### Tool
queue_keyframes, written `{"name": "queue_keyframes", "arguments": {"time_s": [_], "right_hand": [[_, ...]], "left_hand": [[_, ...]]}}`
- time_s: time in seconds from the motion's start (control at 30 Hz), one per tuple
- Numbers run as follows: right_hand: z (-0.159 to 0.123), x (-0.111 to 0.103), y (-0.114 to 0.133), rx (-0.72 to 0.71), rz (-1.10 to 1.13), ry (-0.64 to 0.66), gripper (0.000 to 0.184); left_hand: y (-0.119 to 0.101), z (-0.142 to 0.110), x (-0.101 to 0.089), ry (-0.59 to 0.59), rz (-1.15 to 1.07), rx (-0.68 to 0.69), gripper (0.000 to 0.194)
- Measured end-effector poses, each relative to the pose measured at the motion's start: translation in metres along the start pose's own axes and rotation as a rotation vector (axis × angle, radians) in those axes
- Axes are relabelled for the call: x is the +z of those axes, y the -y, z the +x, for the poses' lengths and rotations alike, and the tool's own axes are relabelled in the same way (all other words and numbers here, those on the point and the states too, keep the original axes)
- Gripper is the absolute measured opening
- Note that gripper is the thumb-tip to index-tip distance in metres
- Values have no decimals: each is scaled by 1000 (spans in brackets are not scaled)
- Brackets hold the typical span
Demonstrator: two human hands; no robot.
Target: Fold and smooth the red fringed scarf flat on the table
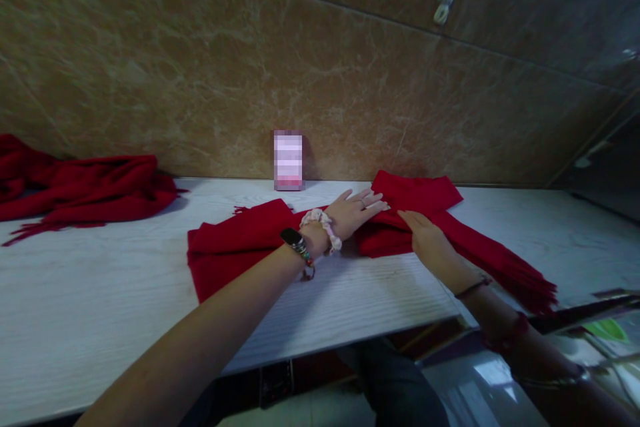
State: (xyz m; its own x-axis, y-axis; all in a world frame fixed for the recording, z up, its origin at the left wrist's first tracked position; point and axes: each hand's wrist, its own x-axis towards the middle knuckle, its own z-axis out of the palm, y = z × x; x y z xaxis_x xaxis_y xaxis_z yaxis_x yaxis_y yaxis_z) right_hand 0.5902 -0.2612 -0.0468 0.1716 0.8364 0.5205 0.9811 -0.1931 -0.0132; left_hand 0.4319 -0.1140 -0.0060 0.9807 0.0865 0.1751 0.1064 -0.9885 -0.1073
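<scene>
A red scarf (235,240) with fringed ends lies along the white wood-grain table, partly folded at its left and right. My left hand (350,212) rests flat on its middle, palm down, fingers stretched to the right. Close beside it, my right hand (425,233) touches the folded right part of the scarf, its fingers straight and pointing left. Whether any cloth sits under the right thumb is hidden. One fringed end trails right toward the table's front edge, passing behind my right forearm.
A second red scarf (105,190) lies bunched at the far left. Against the brown marbled wall (225,80) leans a phone (288,160) with a blurred screen. The table (120,307) ends at a front edge near my body. A green bowl-like item (607,329) shows at lower right.
</scene>
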Motion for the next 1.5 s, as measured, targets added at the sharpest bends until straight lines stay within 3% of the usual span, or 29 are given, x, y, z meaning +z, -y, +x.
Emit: {"name": "queue_keyframes", "arguments": {"time_s": [0.17,0.27,0.47,0.63,0.77,0.93,1.1,1.23,1.37,1.5], "right_hand": [[-12,11,-6,12,-33,68,58],[-13,10,-11,-9,-53,102,58],[-10,3,-18,-80,-186,103,66],[-17,13,-11,9,-300,103,69],[-18,16,-13,54,-221,105,64],[-5,-5,-15,-106,-50,173,59],[28,-25,4,-81,62,136,48],[43,-1,13,-12,-5,113,44],[31,33,3,16,-35,186,44],[18,41,-10,-35,-26,170,45]], "left_hand": [[-16,-13,22,175,-90,24,63],[-19,-17,27,174,-105,2,65],[-18,-17,16,100,-101,6,66],[-23,-22,20,128,-116,10,64],[-25,-24,25,88,-134,22,61],[-27,-26,34,126,-176,-19,68],[-30,-28,38,67,-209,-25,63],[-29,-27,39,-7,-229,-39,51],[-29,-23,43,-37,-188,-110,45],[-30,-24,44,-21,-173,-193,50]]}}
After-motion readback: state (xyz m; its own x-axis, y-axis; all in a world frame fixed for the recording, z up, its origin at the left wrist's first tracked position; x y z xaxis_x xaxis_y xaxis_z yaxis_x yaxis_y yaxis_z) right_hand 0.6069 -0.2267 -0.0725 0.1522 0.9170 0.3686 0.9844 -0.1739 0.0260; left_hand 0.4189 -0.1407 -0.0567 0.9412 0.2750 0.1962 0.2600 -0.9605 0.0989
